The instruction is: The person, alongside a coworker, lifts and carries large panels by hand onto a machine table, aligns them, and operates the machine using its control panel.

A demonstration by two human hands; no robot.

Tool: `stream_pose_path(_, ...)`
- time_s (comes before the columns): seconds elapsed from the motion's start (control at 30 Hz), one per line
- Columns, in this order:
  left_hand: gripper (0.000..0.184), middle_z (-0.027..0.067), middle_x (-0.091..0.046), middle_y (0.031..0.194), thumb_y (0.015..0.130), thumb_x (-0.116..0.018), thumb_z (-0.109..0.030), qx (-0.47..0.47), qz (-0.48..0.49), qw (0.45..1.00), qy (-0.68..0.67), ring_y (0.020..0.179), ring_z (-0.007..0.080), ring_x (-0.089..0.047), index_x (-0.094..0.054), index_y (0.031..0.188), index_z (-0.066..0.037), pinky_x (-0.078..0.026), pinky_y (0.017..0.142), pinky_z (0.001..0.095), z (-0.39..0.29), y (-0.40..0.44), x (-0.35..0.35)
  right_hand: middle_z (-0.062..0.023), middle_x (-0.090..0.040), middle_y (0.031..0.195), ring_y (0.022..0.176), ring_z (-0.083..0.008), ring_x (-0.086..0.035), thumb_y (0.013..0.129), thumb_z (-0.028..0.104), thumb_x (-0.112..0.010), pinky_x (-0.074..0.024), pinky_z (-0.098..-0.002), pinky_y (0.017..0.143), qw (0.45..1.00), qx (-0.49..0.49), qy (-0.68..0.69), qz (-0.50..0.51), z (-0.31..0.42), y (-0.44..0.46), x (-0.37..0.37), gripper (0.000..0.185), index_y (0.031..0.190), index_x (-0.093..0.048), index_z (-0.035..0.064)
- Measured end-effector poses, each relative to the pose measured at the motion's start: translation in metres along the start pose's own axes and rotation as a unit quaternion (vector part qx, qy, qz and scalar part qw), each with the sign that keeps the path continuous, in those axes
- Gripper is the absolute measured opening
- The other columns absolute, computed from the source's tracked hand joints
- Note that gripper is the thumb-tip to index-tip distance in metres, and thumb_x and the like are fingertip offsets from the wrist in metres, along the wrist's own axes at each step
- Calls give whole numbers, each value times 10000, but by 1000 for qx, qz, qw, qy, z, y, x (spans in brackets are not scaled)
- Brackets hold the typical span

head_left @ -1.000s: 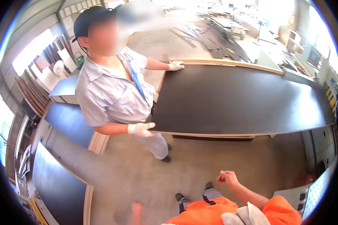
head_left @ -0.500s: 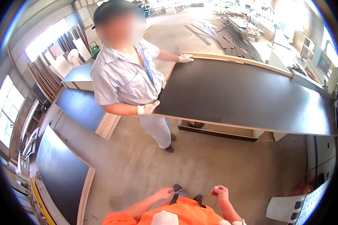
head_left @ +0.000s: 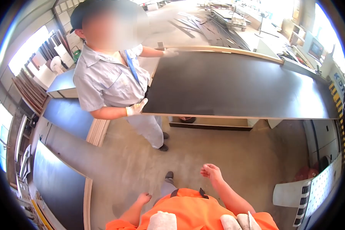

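We have our left hand low beside the front of our orange garment, over the floor; its fingers are too blurred for us to tell whether it is open or closed. Our right hand is loosely open with the fingers a little bent, further forward and nearer the dark panel, yet well apart from its near long edge. That panel lies level before us, its left end at a co-worker in a grey shirt and its right end against a column with yellow-and-black stripes. The co-worker's nearer gloved hand is at the panel's near left corner, the farther gloved hand, blurred, at its far left corner. Under the near long edge we see a dark-edged frame. To our left, a stack of dark boards shows its pale layered edge, with another stack behind it. A white perforated plate stands at our right, below the panel's near right corner.
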State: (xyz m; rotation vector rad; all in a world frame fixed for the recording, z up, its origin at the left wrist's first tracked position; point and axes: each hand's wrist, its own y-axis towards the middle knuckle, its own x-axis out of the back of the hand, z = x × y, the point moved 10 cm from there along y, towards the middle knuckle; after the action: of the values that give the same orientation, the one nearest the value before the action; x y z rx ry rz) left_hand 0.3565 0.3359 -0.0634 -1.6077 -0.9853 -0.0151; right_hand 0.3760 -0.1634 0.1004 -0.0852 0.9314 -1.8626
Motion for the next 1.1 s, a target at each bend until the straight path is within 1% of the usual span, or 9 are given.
stream_pose_path(0.3,459,132,-741,955,842,-651,-272,-129,5,985,-118,856,203,-713,-662,1202,11,-538,802,338,-56,125,72,-136,-608,1230,1142,-232,-595,946,337,-670,-492,-385,982,991,15,129,5,68,148,-196,621,1409,-418,9)
stream_pose_path(0.4,344,93,-739,905,850,-648,-229,-112,4,966,-233,844,175,-699,-691,1111,-9,-528,765,318,-61,132,136,-144,-574,1276,1225,-256,-536,927,366,-691,-423,-410,1074,970,-13,239,-44,73,196,-255,649,1399,-420,14)
stream_pose_path(0.5,273,81,-725,856,863,-645,-205,-104,17,979,-173,818,159,-685,-679,1037,3,-520,734,305,-50,156,189,-139,-574,1271,1242,-276,-517,909,364,-714,-386,-422,1111,935,23,351,-45,84,229,-301,617,1353,-457,21)
stream_pose_path(0.6,216,71,-718,855,886,-639,-201,-129,-12,980,-150,815,145,-673,-666,974,-6,-508,733,290,-94,142,246,-134,-601,1220,1137,-289,-586,896,311,-737,-507,-426,980,899,36,412,-142,89,242,-322,470,1207,-540,19)
stream_pose_path(0.67,248,83,-718,919,903,-630,-196,-204,3,965,-163,860,153,-672,-648,1064,-7,-509,772,290,-122,151,254,-118,-636,1147,1048,-261,-629,900,255,-732,-572,-412,856,880,17,430,-199,85,217,-313,365,1140,-578,28)
stream_pose_path(0.8,382,125,-704,1055,913,-612,-144,-254,59,915,-307,928,206,-678,-556,1261,4,-519,833,306,-200,106,273,-94,-650,1112,1042,-233,-625,920,241,-703,-557,-399,879,902,13,392,-182,57,161,-306,321,1146,-587,44)
stream_pose_path(0.9,548,158,-657,1190,880,-630,-154,-272,176,844,-429,1062,274,-648,-456,1371,17,-503,934,385,-246,48,252,-100,-654,1088,973,-233,-641,904,254,-716,-540,-376,842,912,17,370,-176,23,87,-279,350,1143,-596,28)
stream_pose_path(1.0,521,136,-623,1258,850,-637,-177,-337,352,742,-461,1157,286,-597,-490,1326,-24,-488,967,424,-251,-50,218,-91,-652,1107,1023,-225,-620,941,235,-656,-487,-417,975,909,-36,361,-205,-23,-11,-259,282,1125,-600,30)
stream_pose_path(1.1,575,117,-605,1300,846,-671,-265,-209,438,650,-585,1208,288,-560,-493,1344,-38,-468,990,447,-196,-109,163,-89,-655,1100,1029,-230,-618,937,219,-653,-475,-423,994,912,-35,355,-202,-61,-109,-237,263,1113,-608,28)
